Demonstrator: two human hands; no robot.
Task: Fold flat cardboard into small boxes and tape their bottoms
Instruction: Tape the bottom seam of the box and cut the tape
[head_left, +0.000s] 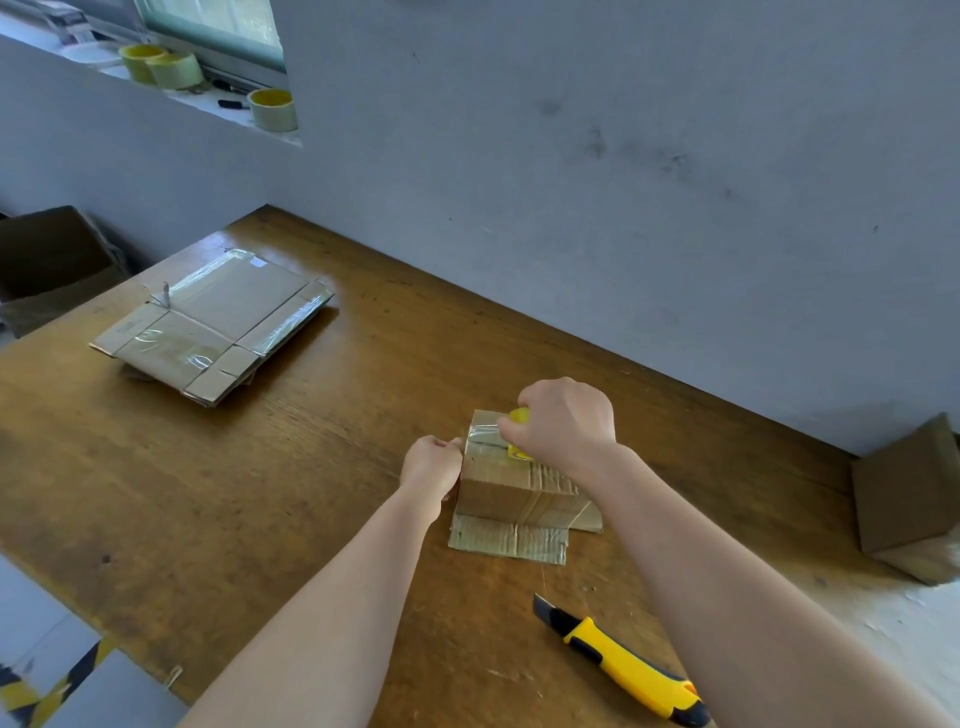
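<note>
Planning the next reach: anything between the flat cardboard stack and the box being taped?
Head view: only bare table between stack and box.

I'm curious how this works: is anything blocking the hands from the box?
Nothing visible. The left hand pinches the tape at the left edge of the box, the right hand holds the roll on top. The knife lies apart, nearer the person.

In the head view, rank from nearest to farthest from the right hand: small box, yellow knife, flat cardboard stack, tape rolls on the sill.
1. small box, directly under the right hand.
2. yellow knife, nearer the person.
3. flat cardboard stack, left on the table.
4. tape rolls, up on the sill.
</note>
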